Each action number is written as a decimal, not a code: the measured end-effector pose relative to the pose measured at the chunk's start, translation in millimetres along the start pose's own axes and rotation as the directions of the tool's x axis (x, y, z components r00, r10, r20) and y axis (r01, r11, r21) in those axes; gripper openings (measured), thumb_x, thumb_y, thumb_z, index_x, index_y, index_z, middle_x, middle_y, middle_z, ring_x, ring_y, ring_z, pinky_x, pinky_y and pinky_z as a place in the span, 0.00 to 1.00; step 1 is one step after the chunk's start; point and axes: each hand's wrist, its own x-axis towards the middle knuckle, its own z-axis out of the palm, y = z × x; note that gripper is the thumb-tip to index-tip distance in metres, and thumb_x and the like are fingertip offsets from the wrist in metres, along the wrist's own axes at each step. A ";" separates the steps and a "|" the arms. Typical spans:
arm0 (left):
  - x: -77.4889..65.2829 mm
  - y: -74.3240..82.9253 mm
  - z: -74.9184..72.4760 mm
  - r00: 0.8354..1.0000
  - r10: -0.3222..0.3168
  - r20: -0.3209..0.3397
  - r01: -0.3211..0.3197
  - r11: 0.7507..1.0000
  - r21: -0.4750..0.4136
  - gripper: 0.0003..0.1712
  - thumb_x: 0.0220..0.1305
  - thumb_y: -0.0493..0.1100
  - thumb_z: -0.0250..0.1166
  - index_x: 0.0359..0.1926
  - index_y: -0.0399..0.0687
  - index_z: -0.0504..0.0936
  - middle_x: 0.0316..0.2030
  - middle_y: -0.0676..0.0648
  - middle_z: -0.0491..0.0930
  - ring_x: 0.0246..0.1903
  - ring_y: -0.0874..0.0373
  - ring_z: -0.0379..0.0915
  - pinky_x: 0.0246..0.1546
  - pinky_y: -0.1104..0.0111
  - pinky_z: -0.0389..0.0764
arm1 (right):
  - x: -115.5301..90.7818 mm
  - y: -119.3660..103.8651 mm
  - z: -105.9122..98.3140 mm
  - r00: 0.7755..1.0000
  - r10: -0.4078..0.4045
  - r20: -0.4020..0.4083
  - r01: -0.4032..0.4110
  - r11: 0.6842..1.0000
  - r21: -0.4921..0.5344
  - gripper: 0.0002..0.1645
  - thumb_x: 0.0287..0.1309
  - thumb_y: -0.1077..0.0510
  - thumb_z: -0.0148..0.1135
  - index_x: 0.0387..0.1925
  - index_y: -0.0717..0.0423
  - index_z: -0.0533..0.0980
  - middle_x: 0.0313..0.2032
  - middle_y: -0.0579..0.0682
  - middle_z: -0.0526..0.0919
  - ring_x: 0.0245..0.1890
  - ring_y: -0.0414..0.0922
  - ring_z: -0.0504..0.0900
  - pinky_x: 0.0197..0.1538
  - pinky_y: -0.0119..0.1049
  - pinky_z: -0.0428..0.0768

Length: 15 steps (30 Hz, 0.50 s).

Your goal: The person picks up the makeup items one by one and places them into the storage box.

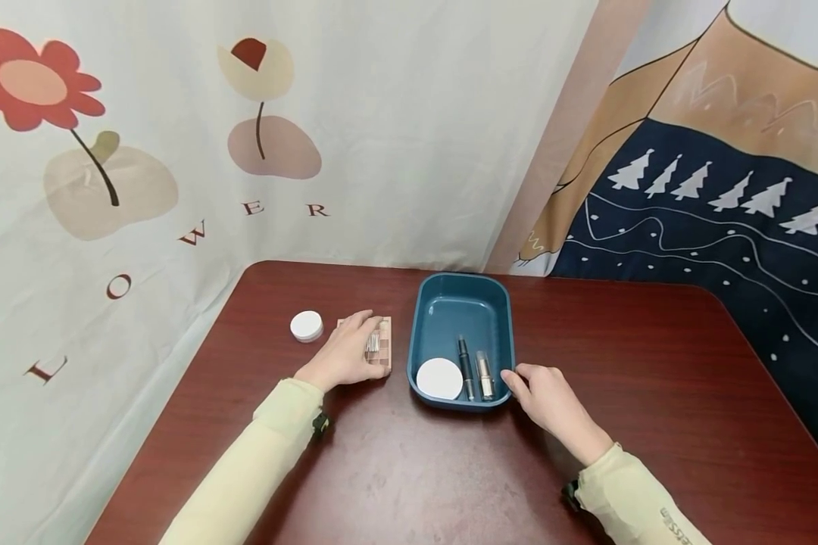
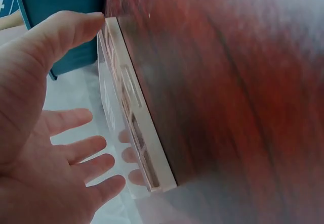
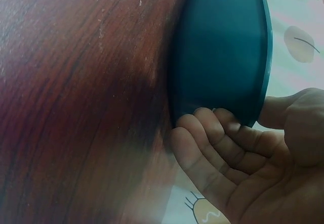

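Observation:
My left hand [image 1: 348,352] is over a flat eyeshadow palette [image 1: 383,350] with a clear lid, lying on the table. In the left wrist view the thumb is at one corner of the palette [image 2: 132,95], while the other fingers are spread apart above the lid, which mirrors their tips. To the right stands a blue tray [image 1: 460,314]. At its near right corner my right hand [image 1: 552,397] pinches the wall, thumb over the rim and fingers against the outside of the tray [image 3: 220,47].
Inside the tray lie a white round case [image 1: 439,378], a slim dark pencil-like stick [image 1: 465,367] and a clear-capped lipstick-like tube [image 1: 485,376]. Left of the palette sits a small white lidded jar [image 1: 307,325]. Printed curtains [image 1: 395,136] hang behind the dark red table [image 1: 409,469].

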 end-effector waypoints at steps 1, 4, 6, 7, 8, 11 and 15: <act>0.4 -0.4 -0.5 1.000 0.001 0.006 -0.001 1.000 0.001 0.52 0.50 0.51 0.79 0.73 0.39 0.68 0.74 0.32 0.61 0.71 0.32 0.59 0.71 0.41 0.62 | -0.2 0.2 0.3 1.000 0.000 -0.001 0.000 1.000 0.000 0.25 0.73 0.59 0.60 0.17 0.51 0.65 0.14 0.43 0.61 0.17 0.39 0.62 0.27 0.33 0.65; 3.6 -2.6 -0.9 1.000 0.008 0.024 -0.009 1.000 0.012 0.52 0.49 0.51 0.80 0.73 0.40 0.68 0.74 0.31 0.61 0.71 0.31 0.59 0.71 0.39 0.60 | -0.6 0.9 0.8 1.000 0.004 -0.001 -0.004 1.000 0.002 0.25 0.73 0.59 0.60 0.17 0.52 0.66 0.14 0.43 0.62 0.17 0.39 0.62 0.26 0.33 0.65; 6.0 -4.3 -0.8 0.999 0.016 0.040 -0.017 1.000 0.027 0.53 0.48 0.51 0.80 0.73 0.39 0.68 0.74 0.31 0.61 0.72 0.31 0.59 0.72 0.38 0.58 | -0.6 1.1 1.0 1.000 0.006 0.000 -0.006 1.000 0.002 0.25 0.73 0.59 0.60 0.18 0.52 0.66 0.14 0.43 0.62 0.17 0.40 0.63 0.26 0.33 0.65; 7.2 -5.0 -0.7 0.999 0.017 0.049 -0.019 0.999 0.032 0.54 0.48 0.51 0.80 0.73 0.39 0.67 0.74 0.31 0.61 0.72 0.32 0.59 0.72 0.38 0.57 | -0.6 1.0 0.9 1.000 0.008 0.002 -0.008 1.000 0.004 0.25 0.73 0.59 0.60 0.18 0.52 0.66 0.14 0.43 0.62 0.17 0.40 0.63 0.27 0.33 0.65; 8.1 -5.5 -0.9 0.998 0.016 0.060 -0.018 0.999 0.037 0.54 0.48 0.51 0.81 0.74 0.39 0.67 0.74 0.32 0.61 0.72 0.32 0.59 0.72 0.38 0.56 | -0.5 0.8 0.8 1.000 0.010 0.004 -0.010 1.000 0.006 0.25 0.73 0.59 0.60 0.18 0.52 0.66 0.14 0.43 0.62 0.17 0.40 0.63 0.27 0.33 0.65; 10.0 -6.2 -2.5 0.996 0.008 0.087 -0.012 0.999 0.045 0.55 0.47 0.51 0.81 0.74 0.39 0.67 0.74 0.32 0.61 0.73 0.33 0.58 0.72 0.37 0.55 | -0.2 0.4 0.5 1.000 0.013 0.010 -0.013 1.000 0.010 0.25 0.73 0.59 0.60 0.18 0.52 0.66 0.14 0.44 0.62 0.17 0.39 0.63 0.27 0.33 0.65; 12.1 -6.4 -5.3 0.995 0.011 0.099 -0.017 0.998 0.061 0.56 0.45 0.50 0.83 0.73 0.39 0.68 0.74 0.32 0.63 0.73 0.34 0.58 0.72 0.38 0.57 | 0.3 0.1 0.0 1.000 0.025 0.019 -0.025 1.000 0.010 0.24 0.74 0.58 0.59 0.18 0.52 0.67 0.15 0.44 0.63 0.17 0.40 0.63 0.26 0.34 0.66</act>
